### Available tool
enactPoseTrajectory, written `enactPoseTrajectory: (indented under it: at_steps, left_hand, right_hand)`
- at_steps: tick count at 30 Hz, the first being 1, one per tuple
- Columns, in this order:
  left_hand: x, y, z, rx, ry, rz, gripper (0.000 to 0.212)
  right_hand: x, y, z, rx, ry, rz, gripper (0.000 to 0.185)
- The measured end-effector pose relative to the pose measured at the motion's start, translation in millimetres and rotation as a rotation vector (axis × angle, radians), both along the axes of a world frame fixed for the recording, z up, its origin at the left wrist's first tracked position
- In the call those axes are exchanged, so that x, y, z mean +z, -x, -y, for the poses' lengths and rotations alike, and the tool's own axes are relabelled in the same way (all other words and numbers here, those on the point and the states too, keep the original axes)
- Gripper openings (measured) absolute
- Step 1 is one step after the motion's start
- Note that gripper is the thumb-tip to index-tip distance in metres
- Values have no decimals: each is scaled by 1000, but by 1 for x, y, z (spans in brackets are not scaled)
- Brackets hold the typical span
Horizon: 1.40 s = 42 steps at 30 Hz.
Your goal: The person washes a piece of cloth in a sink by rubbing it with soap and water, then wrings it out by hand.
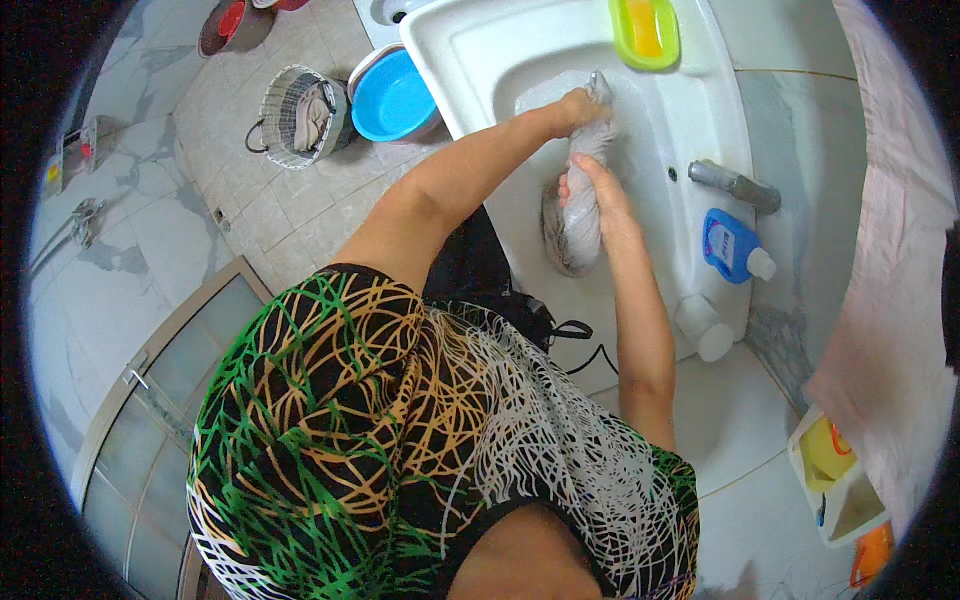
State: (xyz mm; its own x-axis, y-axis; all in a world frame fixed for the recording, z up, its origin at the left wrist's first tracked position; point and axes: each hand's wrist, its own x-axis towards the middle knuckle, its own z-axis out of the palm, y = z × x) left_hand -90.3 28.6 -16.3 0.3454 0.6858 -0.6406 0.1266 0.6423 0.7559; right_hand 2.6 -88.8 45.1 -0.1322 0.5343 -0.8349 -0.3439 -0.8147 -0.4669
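A wet, pale grey cloth (589,214) is twisted into a thick rope over the white washbasin (645,217). My left hand (583,109) is closed around its far part, with a short end poking out beyond the fist. Lower down, my right hand (604,191) wraps the twisted middle, thumb on top and fingertips showing at the left side. The cloth's near end bulges below that hand and has a darker, brownish patch on its left. Whitish suds or water show in the bowl around my left hand.
A metal tap (735,186), blue bottle (729,246) and white bottle (703,326) stand along the basin's right side. A green soap dish (670,56) holds a yellow bar. Left are a blue plastic tub (394,101) and wicker basket (281,150) with cloth inside. A pinkish cloth (892,300) hangs right.
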Motion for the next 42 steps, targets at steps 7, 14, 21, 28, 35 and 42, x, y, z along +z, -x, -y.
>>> enactPoseTrajectory:
  at_steps: [7,14,21,28,35,42]
  left_hand:
    - [-43,-3,9,-257,-325,-491,47]
    - [-35,0,21,53,-520,-169,88]
    - [43,38,30,-619,-1435,-85,116]
    - [67,42,16,-611,-1750,-285,61]
    - [78,41,-17,-620,-1897,-155,37]
    - [64,42,-34,-880,-1793,-338,23]
  right_hand:
    - [-38,23,1,75,-117,243,28]
    - [-24,-13,3,171,-87,18,32]
    - [-6,-62,12,207,-113,-667,44]
    - [16,-35,21,173,-150,-806,56]
    - [-12,-65,32,222,-378,-465,70]
    - [-30,-79,48,433,-327,-13,51]
